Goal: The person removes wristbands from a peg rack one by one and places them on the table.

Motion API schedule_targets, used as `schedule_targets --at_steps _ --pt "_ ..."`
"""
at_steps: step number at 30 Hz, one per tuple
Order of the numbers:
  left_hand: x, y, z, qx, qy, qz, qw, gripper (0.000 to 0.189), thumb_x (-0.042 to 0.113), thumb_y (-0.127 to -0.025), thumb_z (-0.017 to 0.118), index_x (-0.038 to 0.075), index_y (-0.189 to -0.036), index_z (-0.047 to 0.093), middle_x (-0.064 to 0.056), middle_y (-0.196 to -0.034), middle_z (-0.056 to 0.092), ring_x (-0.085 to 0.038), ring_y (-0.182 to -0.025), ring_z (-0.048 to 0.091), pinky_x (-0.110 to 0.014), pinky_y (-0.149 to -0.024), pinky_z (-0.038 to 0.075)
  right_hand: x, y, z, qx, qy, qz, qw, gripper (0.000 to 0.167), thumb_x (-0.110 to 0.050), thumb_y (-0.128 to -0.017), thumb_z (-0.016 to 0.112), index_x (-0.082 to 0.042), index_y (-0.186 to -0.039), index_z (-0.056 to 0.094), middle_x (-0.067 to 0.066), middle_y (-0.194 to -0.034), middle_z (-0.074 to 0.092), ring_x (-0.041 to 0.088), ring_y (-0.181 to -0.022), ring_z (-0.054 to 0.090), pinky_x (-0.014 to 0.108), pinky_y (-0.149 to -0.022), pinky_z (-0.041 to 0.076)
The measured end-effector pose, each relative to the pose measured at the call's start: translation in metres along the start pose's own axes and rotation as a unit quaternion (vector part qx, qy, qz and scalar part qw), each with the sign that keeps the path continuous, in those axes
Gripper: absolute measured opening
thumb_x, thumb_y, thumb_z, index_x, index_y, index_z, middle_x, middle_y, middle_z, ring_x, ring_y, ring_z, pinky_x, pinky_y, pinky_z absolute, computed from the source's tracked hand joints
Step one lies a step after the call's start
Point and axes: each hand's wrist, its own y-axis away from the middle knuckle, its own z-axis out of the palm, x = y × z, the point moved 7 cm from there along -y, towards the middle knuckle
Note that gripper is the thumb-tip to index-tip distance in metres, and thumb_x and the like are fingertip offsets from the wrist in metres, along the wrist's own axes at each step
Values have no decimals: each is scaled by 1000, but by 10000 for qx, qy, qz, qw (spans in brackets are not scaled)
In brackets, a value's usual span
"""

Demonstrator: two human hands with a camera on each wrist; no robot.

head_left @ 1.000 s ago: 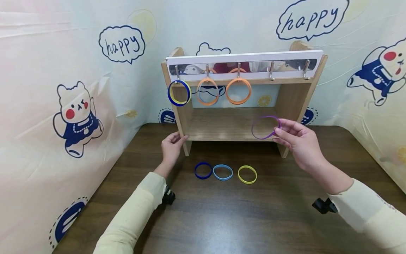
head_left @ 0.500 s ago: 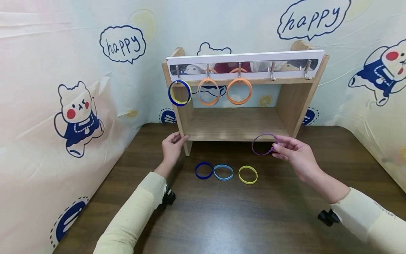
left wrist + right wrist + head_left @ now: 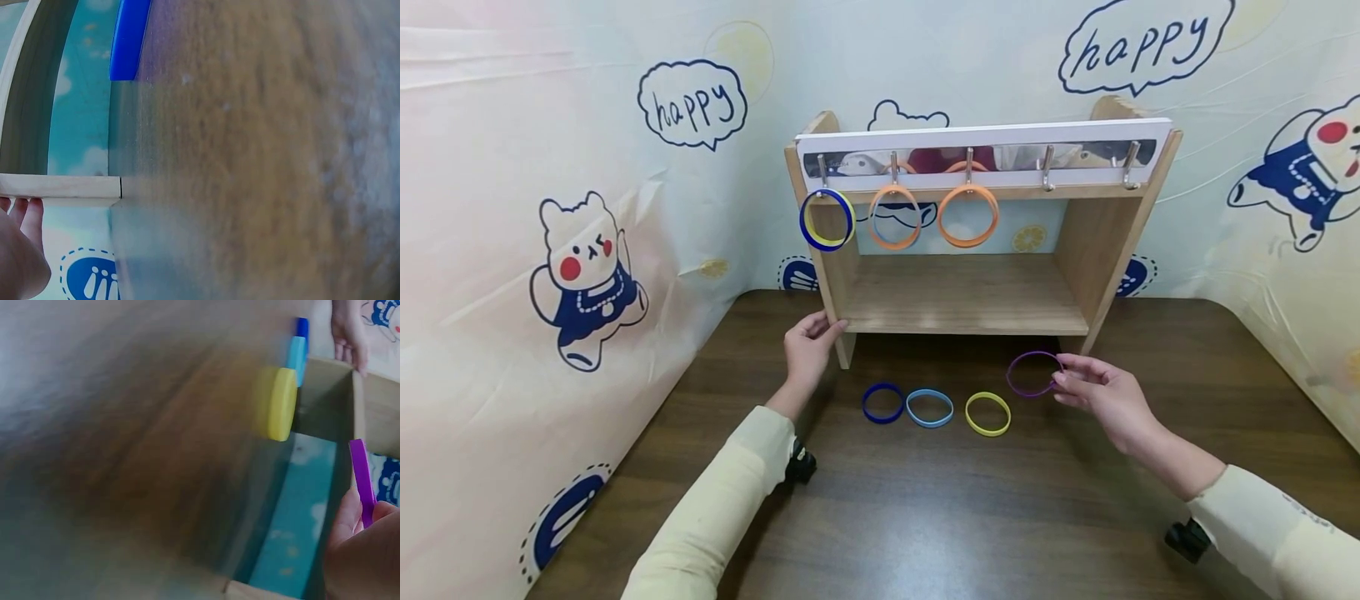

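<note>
My right hand [image 3: 1105, 396] pinches a thin purple silicone wristband [image 3: 1009, 372] by its right side, just in front of the rack's right leg. In the right wrist view the purple band [image 3: 361, 469] stands up from the fingers. With thumb and fingers, my left hand [image 3: 807, 350] grips the lower left side of the wooden rack [image 3: 962, 325]. On the table lie a dark blue band [image 3: 865, 408], a light blue band [image 3: 929, 424] and a yellow band [image 3: 988, 432].
Blue and yellow bands [image 3: 806, 233] hang together on the left hook. Orange bands hang on the second hook [image 3: 893, 167] and third hook [image 3: 969, 165]. Two bare hooks follow, a fourth hook [image 3: 1048, 167] and a right hook [image 3: 1130, 165]. A printed cloth [image 3: 587, 100] surrounds the table [image 3: 925, 517].
My right hand has come down from the rack's shelf toward the table with the purple wristband, which now tilts flatter. The left hand has kept its grip in place.
</note>
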Motion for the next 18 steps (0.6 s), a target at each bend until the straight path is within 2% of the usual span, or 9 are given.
schedule_targets --at_steps 4,6,8,15,18 --pt "18 7 1 -72 -85 2 9999 33 8 -83 78 -7 -111 68 -23 -105 69 -17 -92 67 -22 -73 55 9 2 -8 3 305 119 9995 38 -5 -95 64 5 -129 52 0 -98 67 12 -91 67 29 -82 55" --pt "24 10 1 -73 -136 38 9999 31 6 -84 77 -9 -111 67 -24 -104 69 -17 -92 68 -22 -73 55 13 3 -11 -6 508 168 9986 46 -6 -95 63 11 -134 45 0 -98 66 13 -92 67 29 -82 55" --pt "25 10 1 -73 -100 46 9999 30 5 -84 77 -9 -110 68 -23 -103 69 -17 -91 68 -23 -73 55 16 4 -15 -14 678 229 9974 49 -6 -96 62 14 -135 42 0 -98 66 13 -93 67 30 -82 55" --pt "-5 -2 -1 46 -12 22 10000 37 17 -81 81 -3 -111 70 -19 -103 71 -12 -91 68 -22 -74 55 28 4 -22 -51 854 626 9944 56 -7 -96 62 16 -139 35 10 -111 61 13 -92 66 34 -85 54" --pt "-8 -3 0 80 -43 140 9999 37 19 -81 82 -3 -110 70 -17 -102 71 -13 -91 68 -24 -74 56 33 5 -25 -83 869 749 9934 56 -7 -96 62 16 -140 34 15 -117 58 13 -92 67 35 -86 54"
